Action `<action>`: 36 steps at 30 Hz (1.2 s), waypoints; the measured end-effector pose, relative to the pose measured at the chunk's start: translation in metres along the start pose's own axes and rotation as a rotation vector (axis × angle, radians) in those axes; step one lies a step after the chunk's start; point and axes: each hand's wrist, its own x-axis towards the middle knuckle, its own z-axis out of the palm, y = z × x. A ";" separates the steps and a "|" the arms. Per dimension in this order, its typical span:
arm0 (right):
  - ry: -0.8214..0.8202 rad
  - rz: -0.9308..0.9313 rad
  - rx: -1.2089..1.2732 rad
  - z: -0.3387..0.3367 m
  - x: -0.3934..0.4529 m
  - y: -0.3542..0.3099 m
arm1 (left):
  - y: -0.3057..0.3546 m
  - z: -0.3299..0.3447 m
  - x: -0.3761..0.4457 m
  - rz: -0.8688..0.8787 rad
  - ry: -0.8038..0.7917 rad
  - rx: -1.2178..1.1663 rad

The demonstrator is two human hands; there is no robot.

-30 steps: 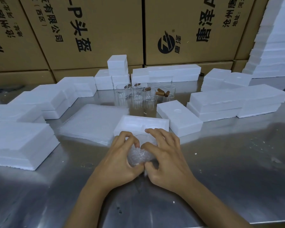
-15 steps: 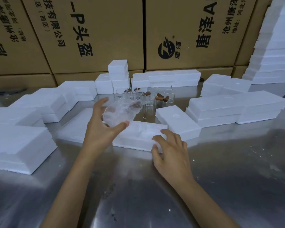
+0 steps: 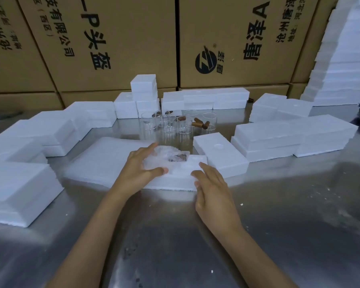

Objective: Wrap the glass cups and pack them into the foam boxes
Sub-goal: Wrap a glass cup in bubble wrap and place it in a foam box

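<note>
Forearms run up from the near edge of the steel worktop (image 3: 279,215), both cut off by the bottom of the frame. The right hand (image 3: 213,191) lies with fingers nearly straight and a little spread, its fingertips (image 3: 195,173) touching the near right corner of the open foam box (image 3: 175,180); it grips nothing. The left hand (image 3: 138,170) is curled round the wrapped cup (image 3: 164,160), thumb on the near side and fingers over the far side, holding it low over the left part of the box. Whether the bundle already sits in the box's recess is hard to say, since the hand and the white wrap hide the cavity. A dark patch shows through the wrap at its right end, but what it is cannot be made out.

Left of the box, touching or just beside it, lies a flat stack of foam sheets (image 3: 104,161). Just right of it sits a closed foam lid (image 3: 219,151) with a round dimple. Beyond, near the worktop's middle, stand bare glass cups (image 3: 168,129), with brown corks (image 3: 200,124) lying among them. Foam boxes (image 3: 289,138) ring the far and side edges, and a tall foam stack at the far right corner is cut off. Cardboard cartons (image 3: 123,38) wall the back.
</note>
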 end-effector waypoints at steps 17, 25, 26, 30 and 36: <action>0.267 0.037 0.131 -0.009 -0.001 -0.001 | 0.004 0.008 -0.008 0.015 -0.065 -0.036; 0.231 0.541 0.218 -0.026 0.026 0.045 | 0.004 0.008 -0.008 0.037 -0.003 0.049; 0.213 0.554 0.225 -0.026 0.030 0.047 | 0.004 0.007 -0.008 0.037 0.008 0.057; 0.181 0.588 0.136 -0.019 0.044 0.048 | 0.005 0.006 -0.009 0.008 0.033 0.055; 0.447 0.504 0.430 -0.019 0.036 0.049 | 0.005 0.006 -0.009 0.008 0.027 0.050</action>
